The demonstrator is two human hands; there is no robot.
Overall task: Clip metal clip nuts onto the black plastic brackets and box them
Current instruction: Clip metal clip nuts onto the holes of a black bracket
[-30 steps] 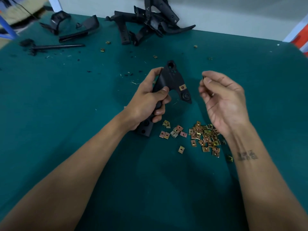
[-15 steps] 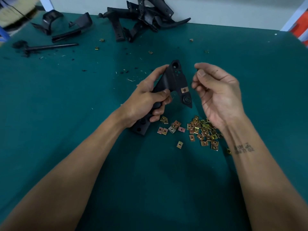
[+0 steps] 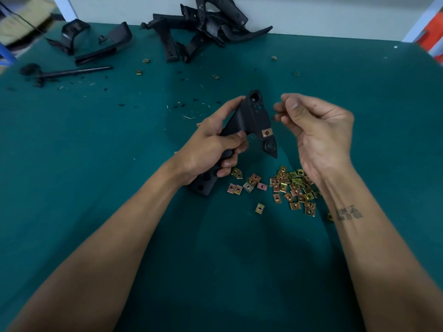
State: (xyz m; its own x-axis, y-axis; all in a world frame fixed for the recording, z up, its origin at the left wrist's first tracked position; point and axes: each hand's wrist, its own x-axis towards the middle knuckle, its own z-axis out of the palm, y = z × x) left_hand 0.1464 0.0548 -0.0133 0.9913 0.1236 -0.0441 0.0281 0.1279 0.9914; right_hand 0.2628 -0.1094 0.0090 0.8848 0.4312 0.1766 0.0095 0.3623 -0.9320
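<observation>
Lying at the counter's [image 3: 96,188] far-left corner are loose black parts [image 3: 96,44], with more brackets [image 3: 203,32] piled along the far edge. Mid-counter, the left hand [image 3: 211,147], fingers curled tight, grips a black bracket [image 3: 249,121] carrying one clip nut [image 3: 266,133]. Just right, the right hand's [image 3: 318,130] fingers pinch together; what they hold is unclear. Clip nuts [image 3: 287,188] lie heaped beneath it.

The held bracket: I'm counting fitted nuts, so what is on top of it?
One clip nut sits on the bracket. The left hand covers its middle, hiding any there.
</observation>
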